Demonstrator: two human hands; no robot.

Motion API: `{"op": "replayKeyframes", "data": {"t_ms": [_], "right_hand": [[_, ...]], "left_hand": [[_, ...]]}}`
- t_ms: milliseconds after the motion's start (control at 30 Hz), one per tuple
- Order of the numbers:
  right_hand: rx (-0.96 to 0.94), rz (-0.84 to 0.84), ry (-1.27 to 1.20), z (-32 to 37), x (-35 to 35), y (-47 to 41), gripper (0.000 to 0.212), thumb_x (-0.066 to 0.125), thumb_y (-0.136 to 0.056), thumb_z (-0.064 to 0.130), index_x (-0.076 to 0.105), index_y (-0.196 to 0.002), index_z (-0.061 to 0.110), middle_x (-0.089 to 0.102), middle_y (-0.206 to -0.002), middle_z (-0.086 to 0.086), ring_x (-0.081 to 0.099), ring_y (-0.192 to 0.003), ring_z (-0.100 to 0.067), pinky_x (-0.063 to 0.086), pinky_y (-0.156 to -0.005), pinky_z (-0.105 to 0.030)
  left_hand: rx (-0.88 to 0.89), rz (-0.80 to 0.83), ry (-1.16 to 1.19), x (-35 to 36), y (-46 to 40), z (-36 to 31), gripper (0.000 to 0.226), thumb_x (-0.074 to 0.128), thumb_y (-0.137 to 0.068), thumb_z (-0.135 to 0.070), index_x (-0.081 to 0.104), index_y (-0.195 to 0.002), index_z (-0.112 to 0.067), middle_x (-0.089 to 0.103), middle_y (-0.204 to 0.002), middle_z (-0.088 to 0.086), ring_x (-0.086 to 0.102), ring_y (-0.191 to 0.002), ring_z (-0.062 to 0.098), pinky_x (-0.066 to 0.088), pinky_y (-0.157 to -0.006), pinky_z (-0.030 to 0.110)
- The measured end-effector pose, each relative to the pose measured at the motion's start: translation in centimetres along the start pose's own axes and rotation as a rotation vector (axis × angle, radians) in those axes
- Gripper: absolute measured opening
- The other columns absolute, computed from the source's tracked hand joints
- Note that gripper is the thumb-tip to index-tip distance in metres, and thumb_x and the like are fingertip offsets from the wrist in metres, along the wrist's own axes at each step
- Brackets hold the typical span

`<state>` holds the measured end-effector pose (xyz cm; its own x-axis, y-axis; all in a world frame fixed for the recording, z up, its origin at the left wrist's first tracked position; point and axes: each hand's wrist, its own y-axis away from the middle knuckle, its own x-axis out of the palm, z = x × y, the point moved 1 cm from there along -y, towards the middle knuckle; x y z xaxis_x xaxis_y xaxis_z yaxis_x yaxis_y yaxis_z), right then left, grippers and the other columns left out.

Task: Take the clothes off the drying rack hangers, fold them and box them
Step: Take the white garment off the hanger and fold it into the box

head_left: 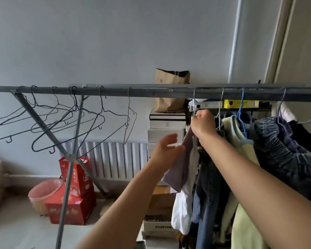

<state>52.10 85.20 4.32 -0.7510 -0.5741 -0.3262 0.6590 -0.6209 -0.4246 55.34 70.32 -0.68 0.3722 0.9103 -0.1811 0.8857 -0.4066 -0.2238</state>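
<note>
A: Report hand status

B: I read the right hand [203, 124] raised to the grey metal drying rack bar [151, 92], fingers curled round the neck of a silver wire hanger [194, 105] hooked on that bar. The left hand [166, 148] is spread, fingers straight, palm against the lilac short-sleeved garment [180, 168] hanging from that hanger

A: Location of remaining clothes

B: To the right on the same bar I see a pale green top [235, 135] on a blue hanger [241, 114], then a dark navy gathered garment [280, 141]. Blue jeans [206, 194] hang just behind the lilac garment. Bare black wire hangers [61, 119] occupy the bar's left half
</note>
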Motion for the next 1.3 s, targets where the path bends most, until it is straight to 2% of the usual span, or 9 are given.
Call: {"op": "replayKeyframes", "data": {"t_ms": [167,267,333,467,600,867,967,1133,1300], "right_hand": [[0.215,0.095,-0.108,-0.9,1.6,-2.4,0.037,0.049,-0.082,0.007,0.058,-0.117,0.008,0.066,-0.105,-0.02,0.052,-0.074,-0.023,0.04,-0.052,-0.026],[0.274,0.055,-0.194,-0.6,1.7,-2.6,0.009,0.053,-0.083,0.001,0.06,-0.087,0.003,0.068,-0.089,-0.017,0.048,-0.057,-0.018,0.029,-0.038,-0.02],[0.277,0.083,-0.302,0.1,1.2,-2.3,0.021,0.055,-0.092,0.002,0.058,-0.072,0.008,0.063,-0.069,-0.009,0.046,-0.042,-0.011,0.03,-0.036,-0.017],[0.209,0.161,-0.51,2.5,0.3,-1.1,0.014,0.06,-0.091,0.003,0.065,-0.084,0.015,0.065,-0.07,-0.003,0.042,-0.047,-0.008,0.032,-0.035,-0.015],[0.134,0.233,-0.501,4.4,-0.3,0.9,0.009,0.066,-0.087,0.004,0.069,-0.093,0.01,0.069,-0.072,-0.005,0.044,-0.044,-0.007,0.029,-0.032,-0.014],[0.1,0.439,-0.308,3.5,0.6,4.5,0.007,0.069,-0.08,0.003,0.072,-0.085,0.008,0.069,-0.072,-0.007,0.047,-0.046,-0.007,0.03,-0.04,-0.018],[0.144,0.448,-0.302,2.6,0.8,4.8,0.019,0.054,-0.073,-0.007,0.069,-0.071,0.005,0.061,-0.062,-0.006,0.052,-0.059,-0.015,0.04,-0.055,-0.024],[0.019,0.634,-0.157,1.7,0.1,5.0,0.021,0.039,-0.079,-0.008,0.056,-0.07,0.001,0.05,-0.053,-0.007,0.044,-0.05,-0.014,0.036,-0.047,-0.021],[-0.03,0.654,-0.197,1.5,-0.5,4.5,0.024,0.036,-0.076,-0.006,0.044,-0.06,0.009,0.037,-0.044,0.003,0.032,-0.045,-0.011,0.025,-0.045,-0.023]], "left_hand": [[0.043,0.003,-0.11,0.4,-0.8,0.1,0.048,0.065,-0.089,-0.005,0.052,-0.132,-0.02,0.054,-0.121,-0.004,0.058,-0.092,0.003,0.05,-0.07,0.017],[0.088,0.009,-0.164,0.3,-0.8,0.0,0.039,0.062,-0.091,-0.004,0.056,-0.126,-0.019,0.058,-0.108,-0.006,0.058,-0.085,0.0,0.051,-0.065,0.014],[0.126,-0.021,-0.183,0.0,-0.6,-0.2,0.034,0.061,-0.091,-0.005,0.058,-0.122,-0.019,0.061,-0.094,-0.009,0.059,-0.081,0.001,0.053,-0.063,0.016],[0.246,-0.182,-0.192,-1.2,-0.5,-0.7,0.021,0.065,-0.09,-0.015,0.062,-0.11,-0.019,0.064,-0.08,-0.008,0.062,-0.073,0.007,0.056,-0.062,0.024],[0.277,-0.332,-0.154,-2.1,-0.2,-0.8,0.014,0.064,-0.091,-0.031,0.067,-0.096,-0.019,0.068,-0.075,-0.008,0.06,-0.061,-0.004,0.042,-0.051,0.01],[0.207,-0.292,-0.245,-5.4,0.4,0.1,0.013,0.068,-0.088,-0.027,0.071,-0.077,-0.021,0.069,-0.068,-0.004,0.064,-0.064,0.013,0.05,-0.054,0.028],[0.166,-0.293,-0.222,-6.3,1.0,0.8,0.01,0.061,-0.094,-0.025,0.067,-0.091,-0.018,0.067,-0.082,-0.004,0.062,-0.073,0.009,0.054,-0.067,0.028],[0.008,-0.329,-0.296,-9.1,0.9,3.8,0.037,0.057,-0.096,-0.023,0.052,-0.133,-0.023,0.054,-0.13,-0.001,0.053,-0.119,0.018,0.044,-0.104,0.044],[0.043,-0.391,-0.431,-11.0,1.6,6.4,0.036,0.058,-0.093,-0.034,0.055,-0.129,-0.035,0.057,-0.129,-0.003,0.054,-0.118,0.022,0.046,-0.101,0.05]]}}
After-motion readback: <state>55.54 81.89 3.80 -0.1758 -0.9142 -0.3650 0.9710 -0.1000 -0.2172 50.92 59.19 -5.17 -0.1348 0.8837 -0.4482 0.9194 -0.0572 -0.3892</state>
